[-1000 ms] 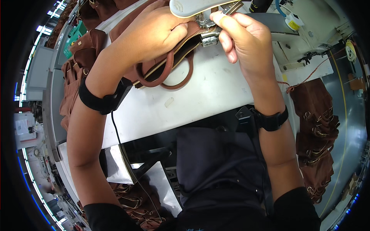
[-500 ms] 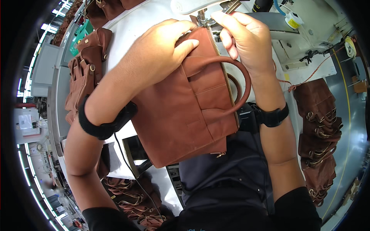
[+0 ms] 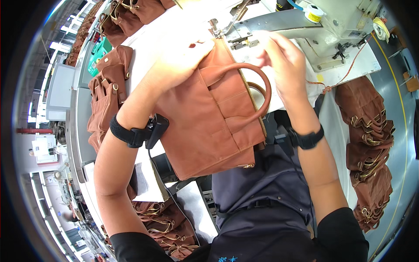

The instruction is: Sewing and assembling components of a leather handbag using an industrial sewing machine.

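A brown leather handbag (image 3: 196,126) with a zip along its right edge lies tilted across the worktable's front edge and over my lap. My left hand (image 3: 181,63) grips its upper left side, the thumb on the leather and the other fingers partly lost in glare. The bag's rolled handle (image 3: 265,85) arches out to the right over the zip (image 3: 248,94). At the bag's top corner stands the metal foot of a sewing machine (image 3: 214,27). My right hand (image 3: 286,61) is raised off the bag, right of that foot, its fingers loosely curved, blurred and bright, with nothing visible in them.
More brown bags (image 3: 107,94) stand along the left of the white table, with others (image 3: 142,15) at the far left. Stacked brown pieces with rings (image 3: 369,144) hang at the right. Several lie below left (image 3: 166,225). A white spool (image 3: 314,14) sits on the machine.
My right hand has drawn back to the right, away from the machine's foot. The left hand keeps its hold on the bag. The whole view has shifted somewhat.
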`<state>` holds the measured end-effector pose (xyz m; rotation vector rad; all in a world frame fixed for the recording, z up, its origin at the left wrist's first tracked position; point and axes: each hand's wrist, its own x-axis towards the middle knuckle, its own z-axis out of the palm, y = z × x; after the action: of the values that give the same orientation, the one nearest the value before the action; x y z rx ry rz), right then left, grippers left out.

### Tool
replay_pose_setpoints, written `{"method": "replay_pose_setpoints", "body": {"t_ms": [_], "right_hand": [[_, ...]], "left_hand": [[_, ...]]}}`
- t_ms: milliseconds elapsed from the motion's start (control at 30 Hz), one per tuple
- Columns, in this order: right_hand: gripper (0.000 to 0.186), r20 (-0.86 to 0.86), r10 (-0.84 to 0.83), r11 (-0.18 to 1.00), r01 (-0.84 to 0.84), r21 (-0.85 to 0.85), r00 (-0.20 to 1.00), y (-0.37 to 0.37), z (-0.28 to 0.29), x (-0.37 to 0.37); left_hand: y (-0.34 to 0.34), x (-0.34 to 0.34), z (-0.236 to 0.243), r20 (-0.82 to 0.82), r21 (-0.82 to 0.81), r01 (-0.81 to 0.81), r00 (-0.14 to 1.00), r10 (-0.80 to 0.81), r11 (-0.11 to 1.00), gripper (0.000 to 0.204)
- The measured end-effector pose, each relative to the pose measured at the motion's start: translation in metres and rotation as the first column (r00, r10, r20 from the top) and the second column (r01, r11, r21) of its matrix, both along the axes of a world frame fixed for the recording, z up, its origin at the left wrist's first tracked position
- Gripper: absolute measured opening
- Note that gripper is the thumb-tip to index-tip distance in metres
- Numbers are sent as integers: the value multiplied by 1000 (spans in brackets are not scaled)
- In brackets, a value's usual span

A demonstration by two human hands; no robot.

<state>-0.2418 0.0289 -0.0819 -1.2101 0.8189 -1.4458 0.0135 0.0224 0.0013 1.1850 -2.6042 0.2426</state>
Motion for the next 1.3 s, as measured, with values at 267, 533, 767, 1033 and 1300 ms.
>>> {"method": "replay_pose_setpoints", "body": {"t_ms": [267, 533, 767, 1033, 1300], "right_hand": [[43, 620, 427, 696, -677, 239, 658, 39, -23, -1], [22, 121, 347, 938, -347, -21, 930, 18, -5, 24], [11, 1, 155, 975, -153, -164, 988, 7, -13, 40], [8, -66, 89, 942, -105, -319, 994, 8, -2, 46], [12, -39, 149, 956, -154, -251, 988, 9, -4, 44]], "left_hand": [[4, 5, -4, -58, -94, 82, 994, -88, 992, 22], [9, -5, -11, -647, 520, 12, 659, 385, 854, 26], [0, 3, -19, -669, 526, 76, 652, 357, 847, 22], [2, 1, -13, -722, 522, 184, 615, 317, 833, 20], [3, 0, -16, -646, 491, 70, 697, 309, 868, 20]]}}
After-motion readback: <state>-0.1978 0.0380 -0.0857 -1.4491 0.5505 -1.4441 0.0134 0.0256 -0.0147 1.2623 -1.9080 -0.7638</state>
